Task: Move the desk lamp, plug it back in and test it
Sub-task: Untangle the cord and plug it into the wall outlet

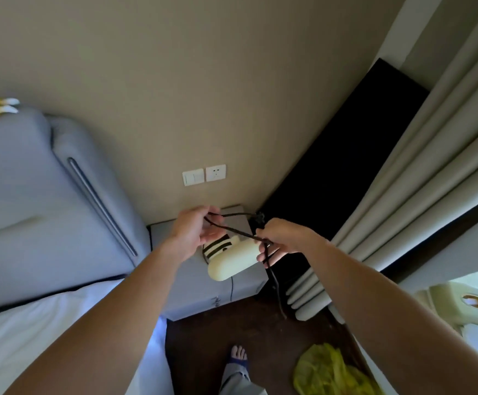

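Observation:
A cream desk lamp with a black-striped part lies on a grey nightstand against the wall. Above it, both hands hold the lamp's black cord. My left hand pinches one end of a cord loop. My right hand grips the cord further along, and the loose end hangs down past it toward the floor. A dark plug-like lump shows just above my right hand. A white wall socket and a white light switch sit on the beige wall above the nightstand.
A bed with a grey padded headboard and white sheet fills the left. Beige curtains hang on the right beside a dark panel. A yellow-green bag and my foot rest on the dark wooden floor.

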`<state>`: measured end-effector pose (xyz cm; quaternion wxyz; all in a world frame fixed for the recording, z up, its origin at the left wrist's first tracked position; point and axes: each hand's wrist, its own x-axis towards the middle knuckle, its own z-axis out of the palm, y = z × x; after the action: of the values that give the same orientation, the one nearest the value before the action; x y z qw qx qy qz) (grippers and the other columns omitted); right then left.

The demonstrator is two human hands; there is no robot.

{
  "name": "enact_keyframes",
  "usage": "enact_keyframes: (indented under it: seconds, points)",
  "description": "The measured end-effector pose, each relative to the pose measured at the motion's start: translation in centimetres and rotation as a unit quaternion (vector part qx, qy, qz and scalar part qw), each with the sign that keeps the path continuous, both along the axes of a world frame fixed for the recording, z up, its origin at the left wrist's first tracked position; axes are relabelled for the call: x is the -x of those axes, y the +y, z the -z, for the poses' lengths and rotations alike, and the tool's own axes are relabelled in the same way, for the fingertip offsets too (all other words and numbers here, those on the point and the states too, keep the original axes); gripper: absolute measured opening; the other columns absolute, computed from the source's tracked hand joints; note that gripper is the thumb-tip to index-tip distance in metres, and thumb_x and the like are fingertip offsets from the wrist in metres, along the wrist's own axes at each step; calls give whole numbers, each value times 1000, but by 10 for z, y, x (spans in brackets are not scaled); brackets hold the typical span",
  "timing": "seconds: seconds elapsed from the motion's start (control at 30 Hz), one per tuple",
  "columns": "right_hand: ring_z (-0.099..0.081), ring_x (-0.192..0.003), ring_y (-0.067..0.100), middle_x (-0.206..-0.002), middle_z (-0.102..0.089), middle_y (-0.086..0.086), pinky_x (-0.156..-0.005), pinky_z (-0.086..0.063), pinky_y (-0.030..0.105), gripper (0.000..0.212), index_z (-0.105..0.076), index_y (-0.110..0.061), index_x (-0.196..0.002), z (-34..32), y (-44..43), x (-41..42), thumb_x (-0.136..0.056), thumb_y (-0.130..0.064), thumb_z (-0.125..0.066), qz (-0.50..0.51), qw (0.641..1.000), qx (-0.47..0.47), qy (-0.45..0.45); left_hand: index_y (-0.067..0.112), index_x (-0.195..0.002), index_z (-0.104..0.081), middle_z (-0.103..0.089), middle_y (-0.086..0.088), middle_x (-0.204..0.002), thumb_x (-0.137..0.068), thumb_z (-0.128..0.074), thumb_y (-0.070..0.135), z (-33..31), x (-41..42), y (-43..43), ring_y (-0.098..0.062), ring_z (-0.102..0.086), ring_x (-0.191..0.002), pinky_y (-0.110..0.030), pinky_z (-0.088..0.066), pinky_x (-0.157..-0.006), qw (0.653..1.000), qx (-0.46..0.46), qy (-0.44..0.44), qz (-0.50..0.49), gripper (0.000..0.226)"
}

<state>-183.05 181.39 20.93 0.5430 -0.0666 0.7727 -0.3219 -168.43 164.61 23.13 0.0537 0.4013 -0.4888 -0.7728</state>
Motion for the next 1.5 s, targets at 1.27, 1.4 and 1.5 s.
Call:
enact_keyframes:
  seconds: [1.27,1.4,1.5]
  points:
    - [-41,-139,39,-152,-40,30,-111,-18,15,45,-54,7,-138,-193,-116,241,-96,15,-43,97,714,200,664,15,-132,-51,-78,-9,-92,-99,-60,14,-103,198,-114,-24,-73,-82,-42,-55,-91,962,192,35,191,35]
    - [-55,-115,18,-126,-55,13,-102,-32,10,40,-62,1,-131,-218,-145,231,-92,7,-55,95,700,270,654,35,-150,-24,-77,-9,-104,-94,-68,16,-111,224,-115,-27,-75,-90,-40,-58,-83,960,159,81,217,73]
    - [-42,-138,32,-149,-43,20,-118,-30,33,49,-57,-2,-139,-247,-150,232,-91,2,-59,28,680,274,680,33,-151,-25,-76,-8,-111,-94,-66,13,-143,248,-122,-25,-74,-95,-40,-57,-88,954,169,150,197,73]
